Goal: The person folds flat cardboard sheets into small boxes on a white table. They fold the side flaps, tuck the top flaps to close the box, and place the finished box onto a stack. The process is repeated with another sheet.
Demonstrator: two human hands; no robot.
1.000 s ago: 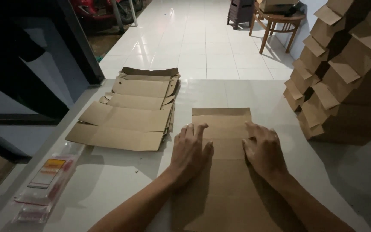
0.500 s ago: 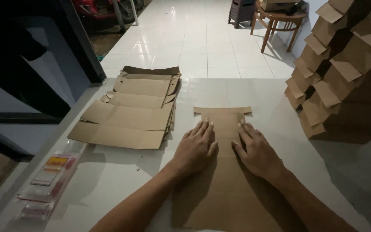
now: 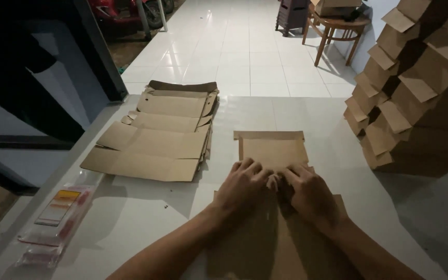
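Observation:
A flat brown cardboard blank (image 3: pixel 273 150) lies on the white table (image 3: pixel 146 218) right in front of me. My left hand (image 3: pixel 242 185) and my right hand (image 3: pixel 307 191) rest side by side on its middle, fingers curled and pressing down on the cardboard. The far part of the blank, with a narrow flap along its top edge, sticks out beyond my fingertips. The near part runs under my forearms toward the table's front edge.
A pile of flat cardboard blanks (image 3: pixel 156 135) lies to the left. A tall stack of folded cardboard boxes (image 3: pixel 416 98) stands at the right. Clear plastic packets (image 3: pixel 53 218) sit near the table's left edge. A wooden stool (image 3: pixel 335 31) stands on the tiled floor beyond.
My hands have drawn together toward the middle of the blank and their fingers have curled. The blank's far end now shows a narrower shape with a flap.

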